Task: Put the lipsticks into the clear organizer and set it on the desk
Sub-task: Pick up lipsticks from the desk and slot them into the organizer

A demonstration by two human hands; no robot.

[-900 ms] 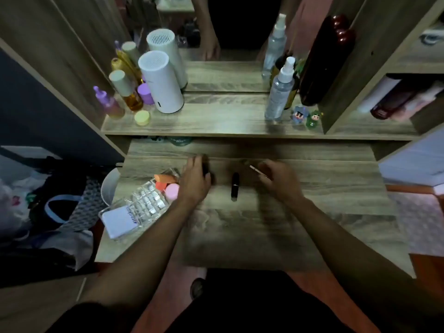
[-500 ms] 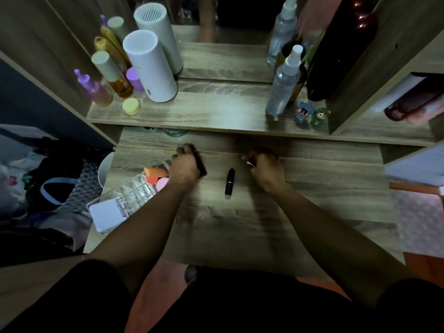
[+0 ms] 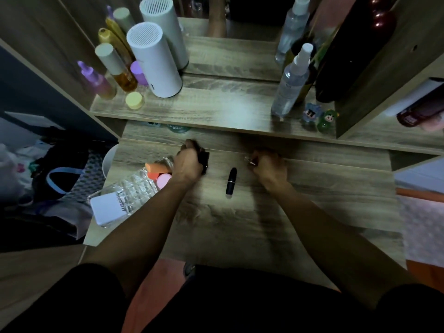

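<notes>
1. The left hand rests on the desk at about 10 o'clock from the frame centre, fingers curled shut around a dark object that shows only at its right edge; what the object is cannot be told.
2. The right hand sits at about 1 o'clock, fingers closed around a small thing whose pale, pointed tip pokes out to the left of the knuckles.
3. One black lipstick lies flat on the desk between the two hands, touching neither, its rounded cap pointing to 12 o'clock.
4. The clear organizer lies tilted at the desk's left edge, at 9 o'clock from the lipstick, just beside the left wrist. None of its visible cells holds a lipstick.
5. A white card sits against the organizer's near end.
6. An orange sponge and a pink sponge rest at the organizer's far end, right against the left hand.
7. On the shelf at 12 o'clock stand a white cylinder on the left and a spray bottle on the right, both well apart from the hands.
8. Two small figurines stand just right of the spray bottle.
</notes>
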